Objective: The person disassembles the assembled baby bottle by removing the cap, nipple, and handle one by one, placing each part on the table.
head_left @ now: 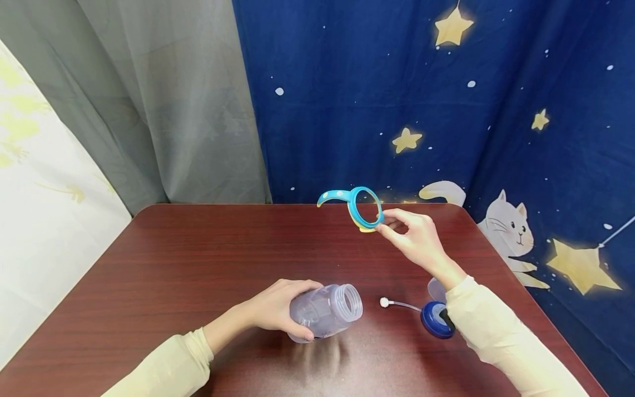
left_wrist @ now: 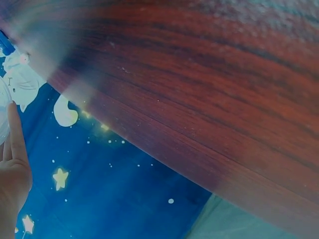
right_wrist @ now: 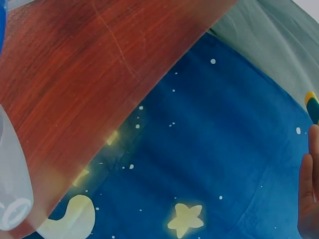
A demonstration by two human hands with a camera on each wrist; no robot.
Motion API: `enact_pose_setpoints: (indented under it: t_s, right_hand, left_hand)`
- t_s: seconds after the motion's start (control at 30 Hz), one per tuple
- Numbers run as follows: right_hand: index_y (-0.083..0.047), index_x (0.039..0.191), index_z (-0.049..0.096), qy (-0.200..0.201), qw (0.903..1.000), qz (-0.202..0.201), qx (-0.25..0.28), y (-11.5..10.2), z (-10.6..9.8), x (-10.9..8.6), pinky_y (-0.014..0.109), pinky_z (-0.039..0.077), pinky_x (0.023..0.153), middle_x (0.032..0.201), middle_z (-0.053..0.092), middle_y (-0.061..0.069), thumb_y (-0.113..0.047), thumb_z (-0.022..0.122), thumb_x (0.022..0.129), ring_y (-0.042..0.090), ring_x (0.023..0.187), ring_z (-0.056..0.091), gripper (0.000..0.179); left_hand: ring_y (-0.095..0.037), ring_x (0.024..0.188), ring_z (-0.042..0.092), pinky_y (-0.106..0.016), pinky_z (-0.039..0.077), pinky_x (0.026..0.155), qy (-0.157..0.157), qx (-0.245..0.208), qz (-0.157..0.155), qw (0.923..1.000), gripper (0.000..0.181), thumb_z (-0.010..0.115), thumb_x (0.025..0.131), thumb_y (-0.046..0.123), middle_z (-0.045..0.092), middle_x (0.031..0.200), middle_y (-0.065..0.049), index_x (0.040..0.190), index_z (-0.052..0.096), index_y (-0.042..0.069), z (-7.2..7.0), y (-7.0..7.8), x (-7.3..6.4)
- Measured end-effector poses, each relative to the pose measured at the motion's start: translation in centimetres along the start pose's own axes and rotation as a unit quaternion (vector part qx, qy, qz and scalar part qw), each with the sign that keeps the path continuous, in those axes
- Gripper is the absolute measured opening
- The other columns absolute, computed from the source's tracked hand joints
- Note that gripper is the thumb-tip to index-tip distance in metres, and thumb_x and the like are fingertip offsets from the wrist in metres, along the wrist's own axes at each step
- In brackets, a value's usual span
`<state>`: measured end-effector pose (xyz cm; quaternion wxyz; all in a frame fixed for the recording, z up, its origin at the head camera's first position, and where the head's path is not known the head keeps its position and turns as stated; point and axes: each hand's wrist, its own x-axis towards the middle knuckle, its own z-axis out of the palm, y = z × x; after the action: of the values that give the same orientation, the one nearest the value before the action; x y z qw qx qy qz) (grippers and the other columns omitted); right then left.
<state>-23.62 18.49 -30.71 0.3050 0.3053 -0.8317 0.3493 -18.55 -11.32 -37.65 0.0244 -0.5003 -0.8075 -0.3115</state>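
My left hand grips a clear plastic bottle round its side. The bottle tilts over, its threaded open mouth facing right. In the left wrist view the left hand shows at the left edge against a sliver of the bottle. Farther back, my right hand pinches a turquoise and yellow handle ring between thumb and fingers. One dotted, curved handle points left. The right wrist view catches only the right hand's fingers and a tip of the handle ring.
A dark blue lid lies on the brown table, below the right forearm. Its thin straw runs left to a white weighted end. A translucent cover shows beside the sleeve. Curtains hang behind the table.
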Motion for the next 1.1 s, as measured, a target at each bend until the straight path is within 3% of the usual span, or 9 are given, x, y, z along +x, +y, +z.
enact_pose_setpoints:
  t_s: [1.1]
  right_hand:
    - [-0.012,0.088,0.067,-0.041,0.9972,0.048,-0.041,2.5,2.5,-0.9,0.022,0.045,0.057,0.072,0.063,-0.008,-0.021,0.072,0.073,0.001,0.062,0.058,0.019]
  left_hand:
    - [-0.004,0.087,0.053,-0.019,0.043,0.071,-0.007,-0.011,-0.002,0.9999,0.070,0.070,0.065,0.051,0.056,0.104,0.006,0.119,0.048,0.013,0.2,0.0,0.0]
